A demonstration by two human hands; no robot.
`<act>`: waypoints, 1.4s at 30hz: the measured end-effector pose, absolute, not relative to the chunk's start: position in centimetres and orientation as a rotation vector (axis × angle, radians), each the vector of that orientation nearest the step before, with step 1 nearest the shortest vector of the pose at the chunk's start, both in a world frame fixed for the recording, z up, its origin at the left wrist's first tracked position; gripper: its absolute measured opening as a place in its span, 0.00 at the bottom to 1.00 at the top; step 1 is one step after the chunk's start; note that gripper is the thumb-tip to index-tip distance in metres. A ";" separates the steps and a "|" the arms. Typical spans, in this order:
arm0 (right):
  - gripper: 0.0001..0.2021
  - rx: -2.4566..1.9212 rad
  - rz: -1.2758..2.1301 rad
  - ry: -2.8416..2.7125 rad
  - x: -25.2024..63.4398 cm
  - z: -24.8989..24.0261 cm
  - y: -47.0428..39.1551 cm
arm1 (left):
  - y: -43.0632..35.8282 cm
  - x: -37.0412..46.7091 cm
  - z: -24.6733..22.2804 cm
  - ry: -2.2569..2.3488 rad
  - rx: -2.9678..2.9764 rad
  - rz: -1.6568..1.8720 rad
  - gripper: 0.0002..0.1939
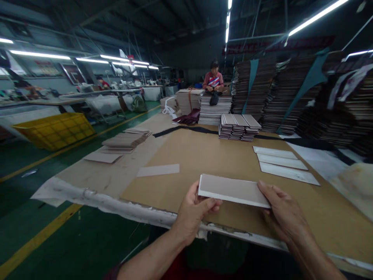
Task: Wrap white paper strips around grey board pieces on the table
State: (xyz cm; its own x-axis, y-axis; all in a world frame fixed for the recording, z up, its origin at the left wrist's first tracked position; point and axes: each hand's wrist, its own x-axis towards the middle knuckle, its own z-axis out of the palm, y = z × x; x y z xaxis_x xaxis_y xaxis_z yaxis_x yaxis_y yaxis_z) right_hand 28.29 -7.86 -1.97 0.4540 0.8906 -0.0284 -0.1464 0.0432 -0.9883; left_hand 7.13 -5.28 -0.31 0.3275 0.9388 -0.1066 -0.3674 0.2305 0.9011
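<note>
Between my two hands a long grey-beige cardboard strip (233, 189) with a white lower edge is held above the table's near side. My left hand (194, 212) grips its left end, thumb bent near the lower edge. My right hand (281, 206) pinches the right end, with the thumb on top and the fingers beneath, mostly hidden. A single pale strip (159, 170) lies flat on the brown table sheet (201, 153), to the left beyond my hands. Several white-faced strips (282, 161) lie side by side at the right.
Loose cardboard pieces (122, 144) lie in a stack at the table's left. Bundled strips (239, 126) stand at the far side, before a tall stack (215, 109) and a co-worker (214, 79). High dark stacks (253, 85) rise at right. A yellow bin (55, 130) stands on the floor.
</note>
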 end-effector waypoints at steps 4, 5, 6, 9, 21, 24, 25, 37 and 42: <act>0.23 -1.436 1.002 -0.733 29.2 -3.4 -9.3 | -4.4 5.8 -0.4 0.851 0.966 0.978 0.41; 0.24 -1.508 0.997 -0.786 29.5 -3.7 -9.7 | -4.2 5.5 -0.4 0.869 0.992 0.949 0.40; 0.24 -1.587 0.980 -0.858 29.6 -4.0 -10.0 | -4.1 5.4 -0.4 0.891 1.013 0.925 0.37; 0.26 -1.770 0.791 -1.121 30.0 -4.9 -10.4 | -3.6 5.1 -0.2 0.992 1.033 0.883 0.35; 0.15 -1.393 0.012 -1.898 25.8 -5.6 -9.0 | -2.5 5.4 0.5 1.195 1.115 0.735 0.29; 0.14 -1.405 0.053 -1.922 25.5 -6.1 -8.6 | -2.5 5.2 0.3 1.134 1.091 0.745 0.34; 0.14 -1.408 0.061 -1.923 25.5 -6.3 -8.5 | -2.5 5.1 0.3 1.116 1.097 0.742 0.35; 0.13 -1.384 0.199 -2.098 26.5 -5.2 -7.6 | -2.2 5.0 -0.1 1.003 1.160 0.722 0.43; 0.13 -1.465 0.169 -2.160 25.8 -4.3 -7.8 | -2.1 5.2 -0.2 0.999 1.171 0.714 0.45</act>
State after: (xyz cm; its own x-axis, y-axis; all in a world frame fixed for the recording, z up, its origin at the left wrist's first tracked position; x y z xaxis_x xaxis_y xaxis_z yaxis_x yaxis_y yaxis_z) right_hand 25.78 -7.78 -4.26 -0.2796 0.8952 0.3472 0.8303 0.4070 -0.3807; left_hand 5.18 -2.08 -0.18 0.4104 0.8748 -0.2575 0.0403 0.2647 0.9635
